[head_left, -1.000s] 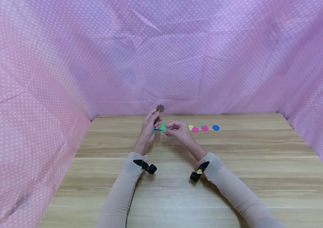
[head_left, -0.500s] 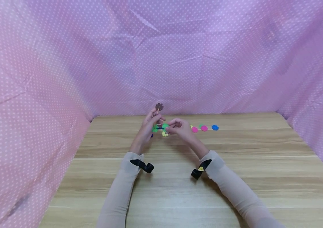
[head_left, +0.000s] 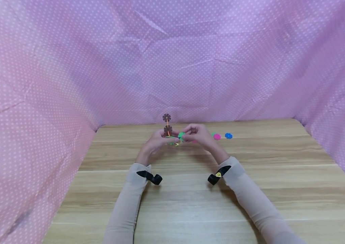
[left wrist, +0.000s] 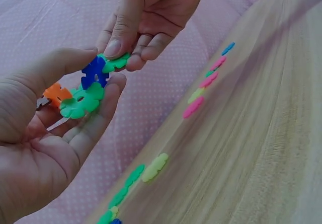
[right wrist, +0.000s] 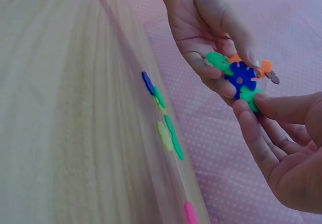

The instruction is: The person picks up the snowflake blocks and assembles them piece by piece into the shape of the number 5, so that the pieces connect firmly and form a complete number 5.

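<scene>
Both hands meet over a chain of slotted, flower-shaped plastic discs. My left hand (head_left: 154, 143) holds it between thumb and fingers; in the left wrist view the thumb lies at a blue disc (left wrist: 94, 75), with a green disc (left wrist: 83, 104) and an orange disc (left wrist: 58, 94) by the fingers. Two brown discs (head_left: 166, 117) with orange ones edge-on stick up above this hand in the head view. My right hand (head_left: 202, 136) pinches another green disc (right wrist: 249, 98), which sits at the edge of the blue disc on the side away from the left hand's green disc.
Loose discs lie in a row along the table's far part: a blue disc (head_left: 228, 136), a pink disc (head_left: 217, 136), and a yellow disc (left wrist: 155, 167) with green ones (left wrist: 127, 185) nearby. The wooden table (head_left: 172, 210) meets a dotted pink cloth (head_left: 172, 67) behind.
My left hand has tilted from upright to flatter, so more of the brown and orange discs shows above it. My right hand has shifted right and slightly away with the green disc.
</scene>
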`<state>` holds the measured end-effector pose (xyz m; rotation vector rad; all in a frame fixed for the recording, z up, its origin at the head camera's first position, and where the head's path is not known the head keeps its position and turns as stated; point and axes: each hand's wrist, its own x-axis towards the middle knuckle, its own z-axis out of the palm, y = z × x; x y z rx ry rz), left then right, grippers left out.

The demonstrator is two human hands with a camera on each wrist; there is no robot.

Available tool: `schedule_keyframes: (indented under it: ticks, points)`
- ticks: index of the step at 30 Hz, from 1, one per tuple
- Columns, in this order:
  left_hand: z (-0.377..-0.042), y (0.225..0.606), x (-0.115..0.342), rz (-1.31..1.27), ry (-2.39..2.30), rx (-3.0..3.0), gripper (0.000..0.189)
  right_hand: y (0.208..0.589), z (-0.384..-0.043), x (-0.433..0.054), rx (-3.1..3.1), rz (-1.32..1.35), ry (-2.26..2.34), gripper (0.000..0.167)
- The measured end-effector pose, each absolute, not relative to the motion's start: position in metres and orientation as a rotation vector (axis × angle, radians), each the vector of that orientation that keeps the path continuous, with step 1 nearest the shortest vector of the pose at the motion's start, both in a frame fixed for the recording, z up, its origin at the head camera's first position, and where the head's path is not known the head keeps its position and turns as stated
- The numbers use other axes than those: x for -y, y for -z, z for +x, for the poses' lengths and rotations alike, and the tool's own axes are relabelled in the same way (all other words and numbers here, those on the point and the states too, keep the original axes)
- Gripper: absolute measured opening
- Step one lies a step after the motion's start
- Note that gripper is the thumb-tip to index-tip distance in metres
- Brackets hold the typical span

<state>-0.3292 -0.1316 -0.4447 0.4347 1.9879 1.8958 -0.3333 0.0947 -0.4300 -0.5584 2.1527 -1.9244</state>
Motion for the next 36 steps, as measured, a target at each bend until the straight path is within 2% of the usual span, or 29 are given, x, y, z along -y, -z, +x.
schedule_keyframes:
  ticks: [9,24,36]
  points:
    - [-0.332,0.451,0.135,0.398,-1.808,-1.958,0.029,0.428,-0.334,-0.1,-2.175,-0.579,1.783,0.022]
    - [-0.327,0.455,0.112,0.267,-2.031,-1.994,0.024,0.424,-0.33,-0.098,-2.114,-0.552,1.815,0.022]
    - [-0.33,0.449,0.131,0.234,-1.933,-1.987,0.033,0.408,-0.347,-0.122,-2.262,-0.679,1.519,0.027]
